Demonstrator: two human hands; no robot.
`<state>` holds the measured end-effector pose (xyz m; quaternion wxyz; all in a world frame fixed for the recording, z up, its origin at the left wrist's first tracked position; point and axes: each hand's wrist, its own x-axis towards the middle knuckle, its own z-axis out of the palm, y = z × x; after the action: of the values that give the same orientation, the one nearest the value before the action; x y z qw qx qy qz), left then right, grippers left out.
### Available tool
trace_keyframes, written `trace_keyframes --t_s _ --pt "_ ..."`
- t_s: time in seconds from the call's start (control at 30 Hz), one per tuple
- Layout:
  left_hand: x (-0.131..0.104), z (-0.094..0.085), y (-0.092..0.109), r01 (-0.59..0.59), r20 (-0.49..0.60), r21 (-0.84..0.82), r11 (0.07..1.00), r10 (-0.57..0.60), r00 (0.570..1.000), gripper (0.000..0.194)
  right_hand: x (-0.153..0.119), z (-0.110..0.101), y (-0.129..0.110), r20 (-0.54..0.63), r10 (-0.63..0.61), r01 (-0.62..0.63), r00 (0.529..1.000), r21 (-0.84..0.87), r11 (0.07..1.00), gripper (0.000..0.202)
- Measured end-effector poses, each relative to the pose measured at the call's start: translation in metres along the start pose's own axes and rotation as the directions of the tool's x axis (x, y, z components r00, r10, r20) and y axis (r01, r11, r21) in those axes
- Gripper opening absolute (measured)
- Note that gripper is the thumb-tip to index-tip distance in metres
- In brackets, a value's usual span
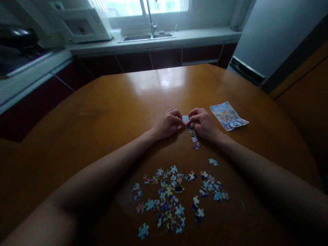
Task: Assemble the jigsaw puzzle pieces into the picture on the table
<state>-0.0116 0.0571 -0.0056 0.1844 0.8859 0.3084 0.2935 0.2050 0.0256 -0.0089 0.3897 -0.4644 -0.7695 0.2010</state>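
On the glossy orange-brown wooden bench (102, 109), a rectangular blue printed paper sheet (227, 114) is laid flat, apparently for reference. Fingers (177, 119) of the left hand (166, 124) and right hand (205, 125) are bent over the far end of a narrow multicoloured puzzle strip (194, 139), presumably for alignment; whether anything is pinched cannot be told. Small loose multicoloured puzzle pieces (168, 190) are spread nearer, likely for selection.

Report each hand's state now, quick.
Left hand: fingers bent at the puzzle strip; grip can't be told.
Right hand: fingers bent there too; grip can't be told.
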Motion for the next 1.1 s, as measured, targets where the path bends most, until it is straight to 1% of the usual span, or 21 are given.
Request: trace_keyframes --t_s 0.1,0.23,0.3,0.4,0.5,0.7,0.8,0.93,1.1 --pt "0.0 -0.0005 0.0004 0.004 -0.01 0.002 1.0 -0.004 1.0 0.029 0.0007 0.0001 0.0007 -0.019 0.01 -0.01 1.0 0.028 1.0 0.038" --pt "-0.0002 -0.0004 -0.0002 0.037 -0.088 -0.025 0.999 -0.039 0.995 0.036 0.002 -0.0014 0.0019 -0.138 0.086 -0.069 0.987 0.124 0.99 0.033" --pt "-0.0003 -0.0002 -0.0008 0.041 -0.103 -0.027 0.999 -0.044 0.994 0.038 0.0025 -0.0025 0.0024 -0.169 0.123 -0.095 0.978 0.164 0.982 0.031" --pt "-0.0002 0.0 -0.0008 0.031 -0.09 -0.014 0.999 -0.032 0.995 0.035 0.0023 -0.0033 0.0022 -0.145 0.112 -0.087 0.983 0.171 0.981 0.032" --pt "0.0003 -0.0003 0.0005 0.026 -0.064 -0.008 1.0 -0.027 0.998 0.03 0.0015 -0.0028 0.001 -0.105 0.073 -0.059 0.992 0.129 0.99 0.035" --pt "0.0017 -0.0011 0.0026 0.039 -0.016 -0.01 0.999 -0.039 0.999 0.031 -0.0002 -0.001 -0.0013 -0.003 -0.019 0.019 1.0 0.068 0.998 0.036" --pt "0.0016 -0.0007 0.0013 0.052 -0.058 -0.044 0.998 -0.055 0.997 0.033 -0.0001 -0.0011 -0.0008 -0.033 -0.017 0.02 0.999 0.082 0.996 0.037" --pt "0.0009 -0.0001 -0.0016 0.059 -0.132 -0.084 0.995 -0.07 0.989 0.037 0.0011 -0.0021 0.0003 -0.115 0.054 -0.041 0.992 0.112 0.993 0.037" --pt "0.0008 -0.0003 -0.0024 0.059 -0.122 -0.091 0.994 -0.07 0.99 0.033 0.0021 -0.0022 0.0004 -0.14 0.082 -0.063 0.987 0.134 0.989 0.036"
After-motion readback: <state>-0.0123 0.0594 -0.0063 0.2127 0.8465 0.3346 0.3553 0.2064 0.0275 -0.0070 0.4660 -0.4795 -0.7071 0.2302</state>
